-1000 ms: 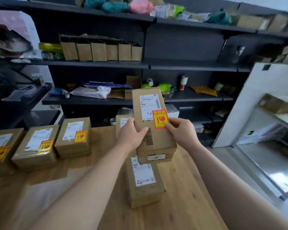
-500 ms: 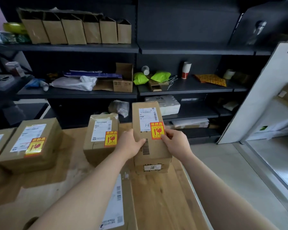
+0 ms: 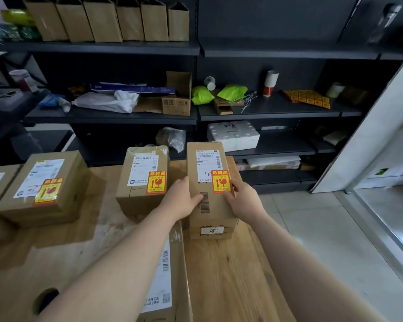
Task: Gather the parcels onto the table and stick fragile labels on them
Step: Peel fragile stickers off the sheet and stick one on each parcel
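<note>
Field note: I read both hands as gripping the tall brown cardboard parcel (image 3: pixel 209 212), which stands at 12 o'clock on the wooden table (image 3: pixel 230 275). The left hand (image 3: pixel 184 201) holds its left side and the right hand (image 3: pixel 244 203) its right, thumb by the red-and-yellow fragile label (image 3: pixel 221 182), probably to seat it beside the squat labelled brown box (image 3: pixel 135 198) at its 9 o'clock. Fingers behind the parcel are hidden, and I cannot tell whether the flat brown parcel (image 3: pixel 183 275) at 6 o'clock, part-covered by the left forearm, carries a fragile label.

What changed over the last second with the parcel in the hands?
The tall parcel came down from mid-air to the table, beside another labelled parcel. Nothing was released: left hand and right hand still grip its sides, and its fragile label stays on.
</note>
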{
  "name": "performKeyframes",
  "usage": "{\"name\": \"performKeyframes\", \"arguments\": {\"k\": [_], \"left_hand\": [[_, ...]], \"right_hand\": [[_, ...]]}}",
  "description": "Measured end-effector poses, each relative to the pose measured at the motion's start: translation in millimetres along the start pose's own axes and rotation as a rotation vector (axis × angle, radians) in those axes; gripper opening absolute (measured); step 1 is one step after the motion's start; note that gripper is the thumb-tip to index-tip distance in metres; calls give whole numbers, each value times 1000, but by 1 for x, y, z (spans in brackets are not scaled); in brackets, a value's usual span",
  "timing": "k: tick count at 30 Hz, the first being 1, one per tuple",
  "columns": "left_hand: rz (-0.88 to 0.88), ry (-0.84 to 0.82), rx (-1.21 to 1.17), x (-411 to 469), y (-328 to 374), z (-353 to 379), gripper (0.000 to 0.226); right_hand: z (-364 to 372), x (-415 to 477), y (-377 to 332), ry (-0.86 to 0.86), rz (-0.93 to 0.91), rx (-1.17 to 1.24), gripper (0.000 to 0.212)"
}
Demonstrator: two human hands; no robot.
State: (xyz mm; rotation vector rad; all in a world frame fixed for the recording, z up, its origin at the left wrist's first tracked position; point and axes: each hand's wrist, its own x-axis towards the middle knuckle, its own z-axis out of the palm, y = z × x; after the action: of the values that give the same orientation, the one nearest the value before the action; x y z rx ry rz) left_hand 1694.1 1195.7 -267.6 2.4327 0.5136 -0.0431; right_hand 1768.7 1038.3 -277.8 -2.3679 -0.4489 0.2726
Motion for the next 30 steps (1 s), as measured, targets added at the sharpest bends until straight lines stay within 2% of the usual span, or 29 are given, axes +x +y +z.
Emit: {"name": "performKeyframes", "arguments": {"k": [2,5,9,14,18,21,24,30], "left_hand": [[39,35,95,-10,-1,-7,54],[104,119,286,-38,-4,-22,62],[172,203,431,-92,-24,-40,62],[59,181,468,-169,-66,-40,65],[-79,90,412,-216,-94,-19,62],[-166,19,133,-233,-106,-5,47],[-150,15,-35,-240,-109,-3,48],[-137,82,-147,-280,-136,-30,48]], "right_hand": [[2,-6,-5,34,-39,-77,27],[2,-26,-23,60,-74,-195,46],[5,-71,-49,27,-188,-257,51],[32,-132,-56,-28,-281,-275,47],[58,-170,-46,-95,-278,-399,31],[69,-193,-45,-193,-182,-444,32],[76,-207,-53,-204,-125,-390,31],[83,-249,-91,-135,-171,-380,34]]}}
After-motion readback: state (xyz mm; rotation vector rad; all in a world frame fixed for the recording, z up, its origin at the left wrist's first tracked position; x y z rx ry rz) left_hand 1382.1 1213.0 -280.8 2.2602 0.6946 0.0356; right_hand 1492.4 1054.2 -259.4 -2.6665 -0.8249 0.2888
